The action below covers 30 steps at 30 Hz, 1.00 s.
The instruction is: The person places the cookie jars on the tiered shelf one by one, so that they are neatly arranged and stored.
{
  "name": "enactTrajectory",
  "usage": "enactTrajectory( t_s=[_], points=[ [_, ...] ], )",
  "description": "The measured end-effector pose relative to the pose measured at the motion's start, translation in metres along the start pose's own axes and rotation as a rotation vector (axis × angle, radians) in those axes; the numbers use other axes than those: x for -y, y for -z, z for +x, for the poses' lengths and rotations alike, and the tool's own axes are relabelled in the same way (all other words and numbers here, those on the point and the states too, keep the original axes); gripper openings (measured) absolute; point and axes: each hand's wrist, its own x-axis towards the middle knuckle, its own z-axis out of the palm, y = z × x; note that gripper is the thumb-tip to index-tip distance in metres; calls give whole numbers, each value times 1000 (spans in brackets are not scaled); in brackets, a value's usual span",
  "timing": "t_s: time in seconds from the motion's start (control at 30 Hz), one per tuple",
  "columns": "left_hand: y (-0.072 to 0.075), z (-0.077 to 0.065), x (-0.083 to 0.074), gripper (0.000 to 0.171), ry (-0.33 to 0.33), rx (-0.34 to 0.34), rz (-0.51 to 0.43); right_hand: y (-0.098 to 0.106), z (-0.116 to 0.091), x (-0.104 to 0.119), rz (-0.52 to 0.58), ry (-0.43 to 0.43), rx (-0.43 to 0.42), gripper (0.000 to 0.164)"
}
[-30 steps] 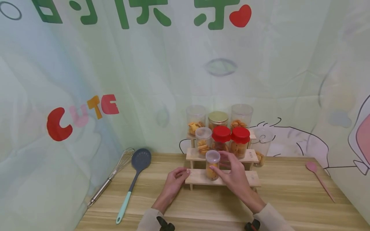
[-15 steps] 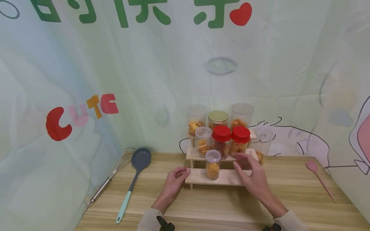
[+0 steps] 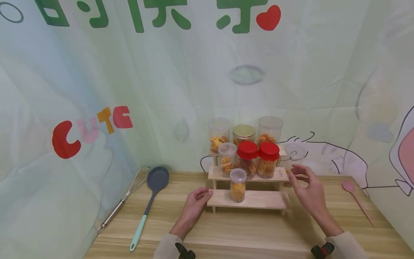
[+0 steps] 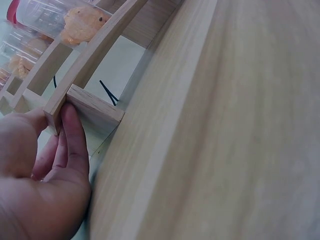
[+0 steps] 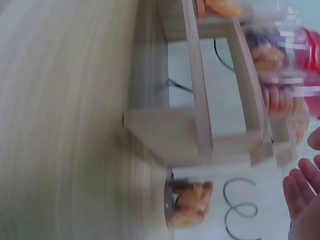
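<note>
A three-step wooden rack stands on the table. At the left end of its lowest step, my left hand pinches the board corner, thumb on top and fingers beneath, as the left wrist view shows. A small clear jar of yellowish cookies is upright on that step. My right hand hovers past the rack's right end, fingers spread and holding nothing. Nearest to it, a tall clear jar stands on the table behind; the hand partly hides it. Cookies show at that jar's bottom in the right wrist view.
Two red-lidded jars and a clear-lidded jar occupy the middle step. On the top step is a gold-lidded jar between two clear ones. A whisk and slotted turner lie left, a pink spoon right.
My right hand has let go of the small jar on the lowest step and moved right, past the rack's end, toward the tall jar. The left hand has stayed in place.
</note>
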Motion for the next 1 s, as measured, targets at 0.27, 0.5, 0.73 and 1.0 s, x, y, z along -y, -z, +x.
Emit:
enactTrajectory(
  t_s=[0.27, 0.5, 0.73, 1.0],
  points=[
    [0, 0, 2, 52, -10, 5, -4, 11, 14, -19, -15, -126, -46, 40],
    [0, 0, 2, 52, -18, 3, -7, 14, 24, -26, -55, -254, -1, 59],
    [0, -2, 2, 54, -15, -1, 1, 11, 36, -35, -34, -302, 100, 88],
    [0, -1, 2, 55, -13, 5, -11, 2, 45, -41, -26, -303, 165, 100]
  ],
)
